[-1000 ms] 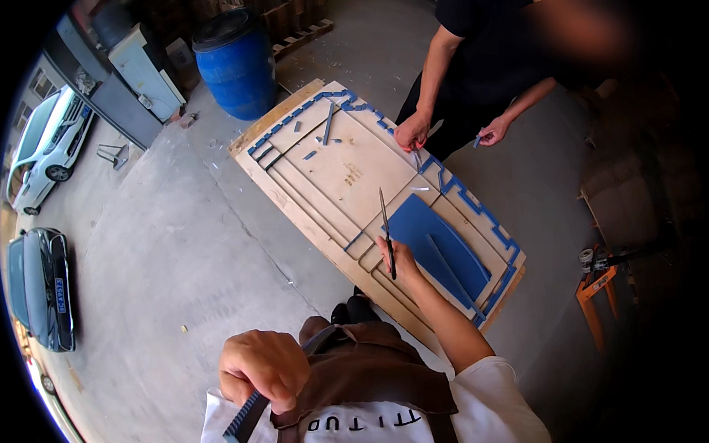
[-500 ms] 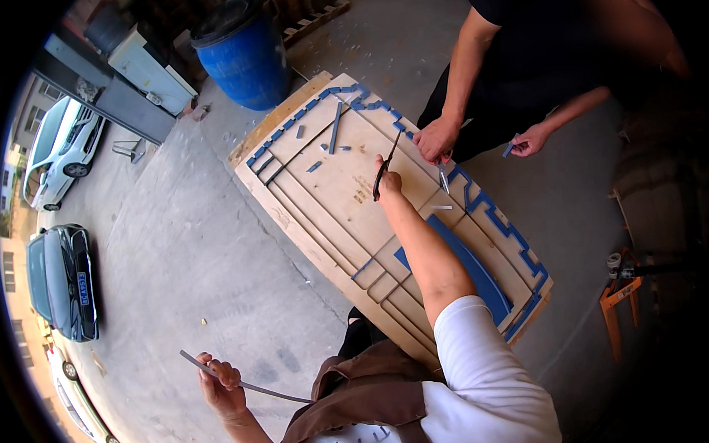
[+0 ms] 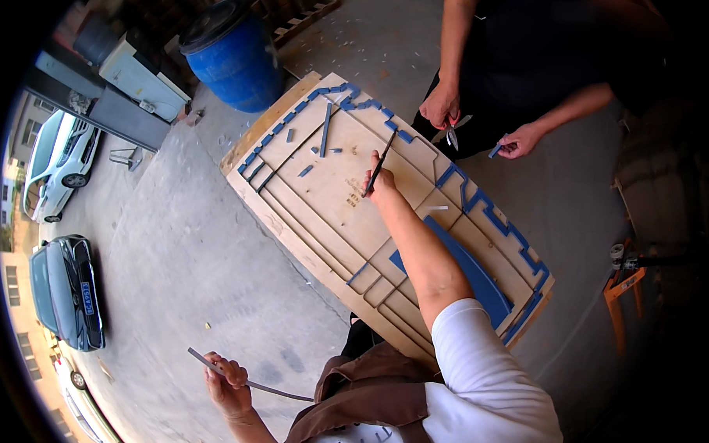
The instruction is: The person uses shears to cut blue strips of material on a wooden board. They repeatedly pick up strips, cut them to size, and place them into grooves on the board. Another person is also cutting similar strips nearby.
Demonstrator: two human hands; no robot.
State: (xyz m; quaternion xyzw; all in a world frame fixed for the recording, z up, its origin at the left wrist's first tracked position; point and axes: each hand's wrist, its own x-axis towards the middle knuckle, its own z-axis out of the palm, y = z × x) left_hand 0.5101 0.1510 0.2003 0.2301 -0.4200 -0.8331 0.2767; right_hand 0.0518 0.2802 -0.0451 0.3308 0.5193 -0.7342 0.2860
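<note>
Low on the left, my left hand (image 3: 228, 383) pinches a thin grey strip (image 3: 282, 392), whose far end reaches toward my apron. My right hand (image 3: 380, 183) is closed around black-handled scissors (image 3: 386, 148), held over a pale wooden board (image 3: 332, 197), blades toward its far edge. Blue foam strips (image 3: 495, 217) line much of the board's edge, and dark narrow lines cross its face. Small blue-grey pieces (image 3: 305, 171) and a longer grey strip (image 3: 326, 131) lie on it. A large curved blue piece (image 3: 470, 264) is partly behind my right forearm.
Across the board, another person's hand (image 3: 442, 107) holds scissors (image 3: 452, 138); their other hand (image 3: 520, 140) holds a short strip (image 3: 495, 151). A blue barrel (image 3: 236, 65) stands beyond the board. Parked cars (image 3: 67, 289) are at left, an orange metal frame (image 3: 624, 284) at right.
The other person's scissors hand has drawn back from the board's edge. My right hand still holds the scissors, now turned more edge-on. My left hand keeps the strip, barely moved.
</note>
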